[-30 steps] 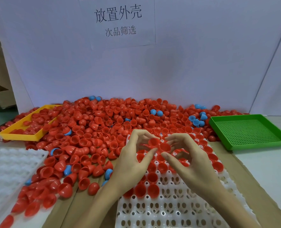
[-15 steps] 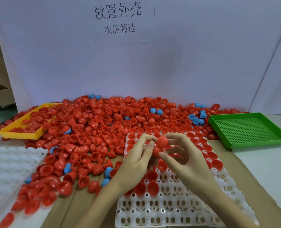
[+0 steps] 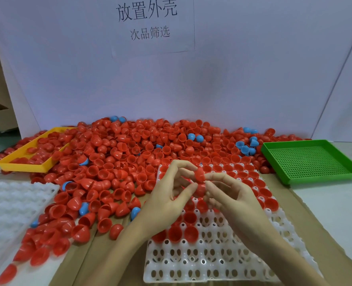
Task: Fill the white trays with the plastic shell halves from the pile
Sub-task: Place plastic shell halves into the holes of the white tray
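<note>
A big pile of red shell halves [image 3: 129,153], with a few blue ones mixed in, covers the table's middle and back. In front lies a white tray [image 3: 212,263] whose far rows hold red halves while its near rows show bare holes. Both hands hover over the tray's middle. My left hand [image 3: 169,199] pinches a red shell half [image 3: 200,189] between thumb and fingers. My right hand [image 3: 233,201] holds another red shell half [image 3: 200,174] at its fingertips, just above the first. The two halves touch or nearly touch.
A second white tray [image 3: 10,205] lies at the left, with loose red halves spilling along its edge. A yellow tray [image 3: 26,165] holding red halves sits back left. A green perforated tray [image 3: 311,159] sits at the right. A white backboard with printed text stands behind.
Both hands came together over the tray. The red halves they hold at the fingertips were drawn slightly nearer and are now stacked one above the other.
</note>
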Motion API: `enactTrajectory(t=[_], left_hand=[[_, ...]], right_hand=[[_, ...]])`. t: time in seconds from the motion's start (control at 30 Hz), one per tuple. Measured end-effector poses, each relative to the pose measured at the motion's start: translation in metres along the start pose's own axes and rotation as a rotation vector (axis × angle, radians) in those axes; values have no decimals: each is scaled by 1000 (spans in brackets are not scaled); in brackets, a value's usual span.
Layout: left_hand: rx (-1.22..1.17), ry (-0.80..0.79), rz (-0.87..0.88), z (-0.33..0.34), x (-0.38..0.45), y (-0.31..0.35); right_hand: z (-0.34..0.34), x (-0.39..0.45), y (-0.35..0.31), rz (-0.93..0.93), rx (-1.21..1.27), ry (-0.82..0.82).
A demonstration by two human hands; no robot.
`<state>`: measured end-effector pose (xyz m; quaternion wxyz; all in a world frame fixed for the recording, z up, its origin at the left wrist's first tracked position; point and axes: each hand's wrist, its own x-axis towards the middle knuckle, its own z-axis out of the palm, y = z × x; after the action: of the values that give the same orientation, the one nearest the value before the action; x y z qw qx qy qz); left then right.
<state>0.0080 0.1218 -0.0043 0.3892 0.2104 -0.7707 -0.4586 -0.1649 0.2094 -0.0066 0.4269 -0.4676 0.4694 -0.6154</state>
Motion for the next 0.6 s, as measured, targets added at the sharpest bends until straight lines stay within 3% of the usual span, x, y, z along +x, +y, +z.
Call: enactTrajectory(t=[0.07,0.2,0.33,0.5,0.6], left_hand=[[-45,28,-43,-4,1,0],[-103,-17,-123,-6,1,-4],[269,13,38,-2,-1,-11],[691,97,143,-14,0,-17],[822,153,85,-23,2,-23]], right_hand=[[1,-1,-3,-52,-62,-28],[1,0,3,-268,-561,66],[-5,1,2,-295,-702,56],[-27,5,-11,-122,-868,-225],[-35,4,-15,-61,-932,-346]])
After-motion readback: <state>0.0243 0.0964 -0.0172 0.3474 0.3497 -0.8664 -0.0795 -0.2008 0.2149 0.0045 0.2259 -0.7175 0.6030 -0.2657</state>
